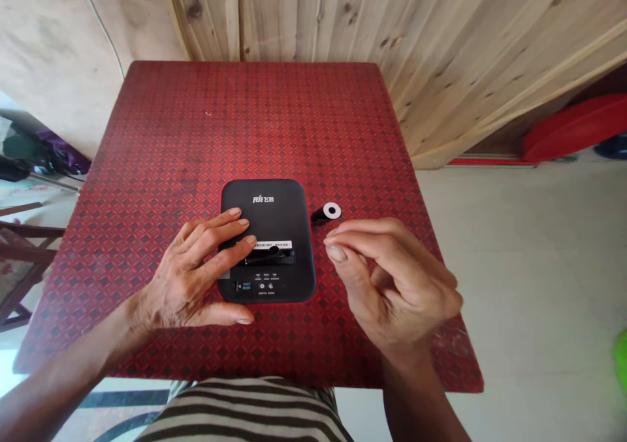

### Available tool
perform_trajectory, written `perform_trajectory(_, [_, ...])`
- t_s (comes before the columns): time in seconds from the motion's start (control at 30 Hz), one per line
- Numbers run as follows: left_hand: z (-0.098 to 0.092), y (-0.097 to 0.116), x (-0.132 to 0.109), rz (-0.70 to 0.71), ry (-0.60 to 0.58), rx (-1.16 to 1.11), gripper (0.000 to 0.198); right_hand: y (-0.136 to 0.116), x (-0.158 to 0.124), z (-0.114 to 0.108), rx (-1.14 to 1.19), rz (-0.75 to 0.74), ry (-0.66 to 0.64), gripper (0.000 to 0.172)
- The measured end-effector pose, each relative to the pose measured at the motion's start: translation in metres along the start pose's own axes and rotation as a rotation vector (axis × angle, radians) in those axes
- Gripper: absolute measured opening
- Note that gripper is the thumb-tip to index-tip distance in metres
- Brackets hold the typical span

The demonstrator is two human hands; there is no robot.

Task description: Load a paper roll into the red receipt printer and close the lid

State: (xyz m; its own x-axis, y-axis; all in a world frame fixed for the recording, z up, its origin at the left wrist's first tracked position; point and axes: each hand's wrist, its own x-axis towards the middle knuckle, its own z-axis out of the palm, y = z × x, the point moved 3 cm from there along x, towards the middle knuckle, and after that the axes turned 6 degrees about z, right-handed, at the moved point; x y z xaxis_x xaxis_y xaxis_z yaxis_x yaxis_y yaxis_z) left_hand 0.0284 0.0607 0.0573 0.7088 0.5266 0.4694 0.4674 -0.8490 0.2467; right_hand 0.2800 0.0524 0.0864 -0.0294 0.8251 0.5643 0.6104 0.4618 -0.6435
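Observation:
A flat black device (283, 226) with red edges, rounded corners and a white logo lies on the table. Across its lower half runs a dark slot (287, 257) with a black piece in it, below a white printed strip (280, 245). My left hand (196, 269) rests on the device's left side, fingers stretched out and thumb spread along the near edge. Off to the right, my right hand (392, 275) is raised with thumb and forefinger pinched together; whatever is between them cannot be made out. Just beyond it lies a small dark cylinder (323, 214) with a white ring-shaped end.
The square table (235, 122) has a red patterned cover. Behind it stands a wooden plank wall (294, 14). Wooden chair parts (27, 262) are at the left. A red round object (578, 128) is at the far right, above the pale floor (533, 266).

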Motion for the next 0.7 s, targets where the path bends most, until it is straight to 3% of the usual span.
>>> perform_trajectory(0.1, [0.003,0.007,-0.010,-0.046,0.025,0.018,0.081,0.008,-0.005,0.002,-0.006,0.021,0.011,0.016])
perform_trajectory(0.27, [0.003,0.023,-0.037,-0.115,0.224,0.112,0.060,0.017,-0.026,0.009,0.018,0.118,-0.032,0.014])
perform_trajectory(0.43, [0.009,0.026,-0.053,-0.196,0.202,0.100,0.058,0.024,-0.040,0.025,0.066,0.268,-0.026,0.017])
perform_trajectory(0.7, [0.015,0.019,-0.053,-0.159,0.212,0.108,0.044,0.036,-0.044,0.037,0.056,0.349,-0.005,0.023])
